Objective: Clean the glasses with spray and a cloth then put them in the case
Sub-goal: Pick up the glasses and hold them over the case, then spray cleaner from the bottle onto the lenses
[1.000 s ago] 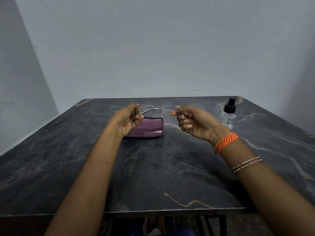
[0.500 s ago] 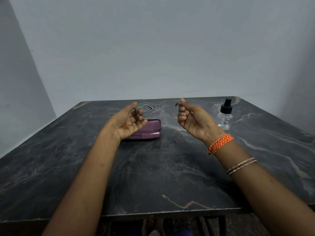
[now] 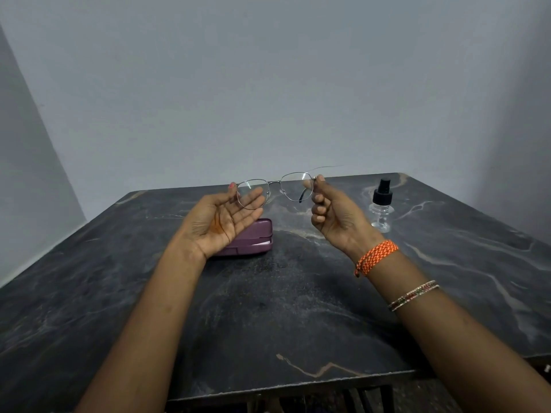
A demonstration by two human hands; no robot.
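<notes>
Thin metal-framed glasses (image 3: 275,189) are held up above the dark marble table (image 3: 283,308), lenses facing me. My right hand (image 3: 331,216) pinches the frame's right corner between thumb and forefinger, its other fingers curled. My left hand (image 3: 222,222) is palm up with nearly straight fingers behind the left lens, and its thumb tip touches the frame's left corner. Under my left hand, the purple glasses case (image 3: 253,239) lies on the table with its lid down and something white showing at its seam. A small clear spray bottle (image 3: 381,207) with a black top stands to the right.
Plain grey walls stand behind and to the left of the table. The table's front edge runs near the bottom of the view, with dark frame parts below it. No cloth is plainly visible.
Both hands have lifted the glasses higher and turned the lenses toward me. My left hand's fingers have uncurled from a pinch to a flat, open palm.
</notes>
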